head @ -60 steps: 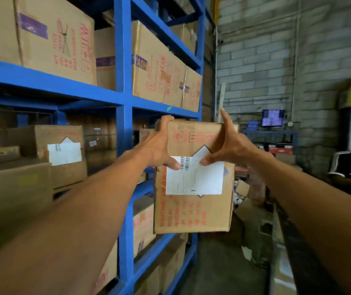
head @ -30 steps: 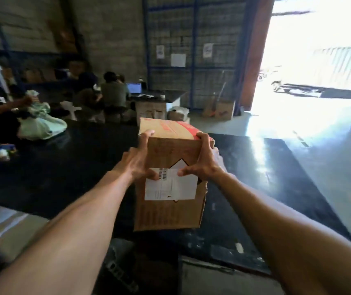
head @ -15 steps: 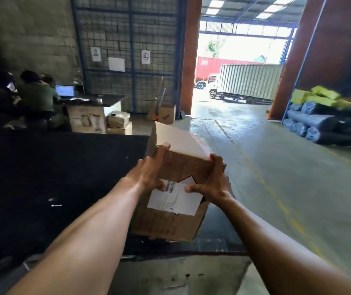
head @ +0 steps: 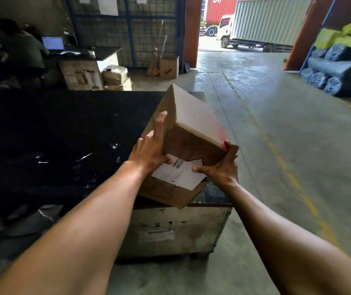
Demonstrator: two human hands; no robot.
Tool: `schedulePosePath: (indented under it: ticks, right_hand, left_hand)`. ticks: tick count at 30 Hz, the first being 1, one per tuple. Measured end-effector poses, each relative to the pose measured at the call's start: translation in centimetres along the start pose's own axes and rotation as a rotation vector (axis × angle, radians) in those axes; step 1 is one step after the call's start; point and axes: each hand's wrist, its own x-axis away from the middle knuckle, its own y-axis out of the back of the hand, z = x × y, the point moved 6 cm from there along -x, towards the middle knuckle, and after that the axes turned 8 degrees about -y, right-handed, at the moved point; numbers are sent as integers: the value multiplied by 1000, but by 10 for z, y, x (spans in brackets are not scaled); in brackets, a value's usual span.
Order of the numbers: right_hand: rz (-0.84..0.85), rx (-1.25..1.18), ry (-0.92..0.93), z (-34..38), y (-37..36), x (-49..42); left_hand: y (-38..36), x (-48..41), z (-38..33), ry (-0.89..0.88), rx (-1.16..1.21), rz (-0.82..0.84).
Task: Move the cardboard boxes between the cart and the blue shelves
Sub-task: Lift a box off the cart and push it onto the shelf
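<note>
While both hands carry it, the item sits at frame centre, over the near R corner of the cart.

Item 1 – cardboard box (head: 193,135): brown corrugated, oblong, tilted, one corner pointing to 12 o'clock. Top face plain and pale with a red smear near its R edge. Near face carries a white paper label (head: 181,176) with a barcode. Can't tell whether its lowest edge touches the cart top.

Item 2 – left hand (head: 149,152): at 9 o'clock of the box. Thumb pressed on the label face, index finger straight up the L side; the other fingers are hidden. It grips that L edge.

Item 3 – right hand (head: 221,169): at 4 o'clock of the box. Fingers curled round the R corner, thumb flat on the label.

Item 4 – cart (head: 176,231): scuffed grey metal side wall w/ a riveted corner. Dark, matt top with pale scraps, spreading to 9 o'clock.

Surroundings: smooth concrete floor (head: 298,128) w/ a worn yellow line (head: 294,179) at 3 o'clock. Ribbed grey truck (head: 262,24) at 1 o'clock, outside the doorway. Plastic-wrapped rolls (head: 336,71) under yellow bundles (head: 345,37) at 2 o'clock. Wire-mesh partition (head: 149,35) at 12. Laptop (head: 53,43) and seated people (head: 21,45) at 10.
</note>
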Motion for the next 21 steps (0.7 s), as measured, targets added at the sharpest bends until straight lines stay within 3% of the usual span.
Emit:
schedulePosePath:
  ticks: [5,8,10,15,18,21]
  right_hand:
    - [11,83,-13,-13,-4,5]
    - [-91,488,15,7,10,-3]
    - [-132,701,184,33,12,-8]
    - [74,783,627,104,-6,1]
    - [204,906,656,120,-16,2]
    - [198,876,627,123,-14,-1]
  left_hand:
    - [-45,16,44,316,156,177]
    - [-56,11,46,322,160,163]
    - [-59,3,43,305,119,161]
    - [-66,-5,30,231,50,136]
    - [-63,-2,32,230,55,119]
    - [-69,10,50,363,107,191]
